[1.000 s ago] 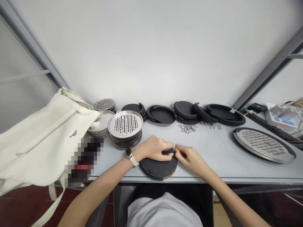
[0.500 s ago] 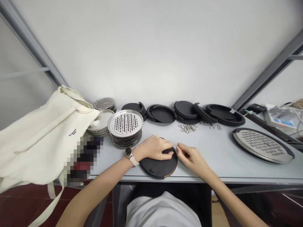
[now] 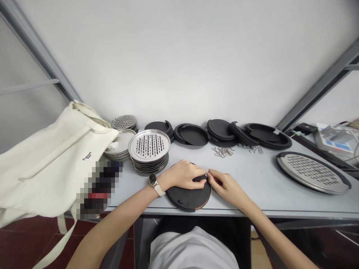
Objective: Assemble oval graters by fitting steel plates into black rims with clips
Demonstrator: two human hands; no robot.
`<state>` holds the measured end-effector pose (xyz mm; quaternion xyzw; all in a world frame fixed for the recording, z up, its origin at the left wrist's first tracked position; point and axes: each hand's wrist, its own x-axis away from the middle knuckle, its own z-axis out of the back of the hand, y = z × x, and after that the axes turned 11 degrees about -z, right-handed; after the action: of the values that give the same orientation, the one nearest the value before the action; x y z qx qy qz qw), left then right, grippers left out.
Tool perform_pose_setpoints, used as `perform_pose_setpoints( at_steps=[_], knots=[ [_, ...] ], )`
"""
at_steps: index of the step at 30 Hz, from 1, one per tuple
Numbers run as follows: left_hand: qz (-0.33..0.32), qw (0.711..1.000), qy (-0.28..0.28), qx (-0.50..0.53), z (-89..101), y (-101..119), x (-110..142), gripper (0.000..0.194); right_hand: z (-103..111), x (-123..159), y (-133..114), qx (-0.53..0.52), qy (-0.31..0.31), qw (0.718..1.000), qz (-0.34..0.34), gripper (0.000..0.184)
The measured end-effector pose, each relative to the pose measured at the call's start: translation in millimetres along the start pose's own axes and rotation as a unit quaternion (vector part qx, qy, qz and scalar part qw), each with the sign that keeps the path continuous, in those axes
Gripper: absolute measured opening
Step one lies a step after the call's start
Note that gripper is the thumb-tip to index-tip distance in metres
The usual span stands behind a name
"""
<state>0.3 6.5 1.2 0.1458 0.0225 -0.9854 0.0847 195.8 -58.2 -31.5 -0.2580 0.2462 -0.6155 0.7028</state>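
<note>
Your left hand (image 3: 186,175) lies over the black disc (image 3: 190,198) near the table's front edge, apparently to steady it, its fingers curled, though whether they pinch anything cannot be told. Your right hand (image 3: 224,186) pinches a small metal clip (image 3: 206,175) at the disc's far right rim. The grey table (image 3: 269,183) carries stacked grater plates (image 3: 150,145) and black trays (image 3: 194,135), presumably within reach, before a white wall (image 3: 196,67).

A cream bag (image 3: 50,164) lies at nine o'clock, red floor (image 3: 25,239) at eight, a blue-patched pale box (image 3: 338,144) at three.
</note>
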Motion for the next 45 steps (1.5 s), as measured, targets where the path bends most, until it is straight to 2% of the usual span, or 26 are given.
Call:
perform_pose_setpoints(
  at_steps=[13, 19, 34, 45],
  knots=[
    [0.008, 1.0, -0.008, 0.013, -0.3, 0.4, -1.2, 0.023, -0.1, -0.1, -1.8, -0.006, -0.005, 1.0, 0.003, 0.027],
    [0.008, 1.0, -0.011, 0.011, 0.2, 0.4, -0.5, 0.024, -0.2, 1.6, -1.3, -0.028, -0.008, 1.0, -0.003, 0.016],
    [0.01, 1.0, -0.004, 0.014, -0.1, 0.3, -0.7, 0.024, 3.7, 1.1, -6.3, 0.02, 0.001, 1.0, 0.011, 0.034],
    [0.017, 1.0, -0.003, 0.019, 2.5, 1.4, -1.7, 0.023, 3.1, 1.0, -5.3, 0.015, 0.004, 1.0, 0.005, 0.032]
  ],
)
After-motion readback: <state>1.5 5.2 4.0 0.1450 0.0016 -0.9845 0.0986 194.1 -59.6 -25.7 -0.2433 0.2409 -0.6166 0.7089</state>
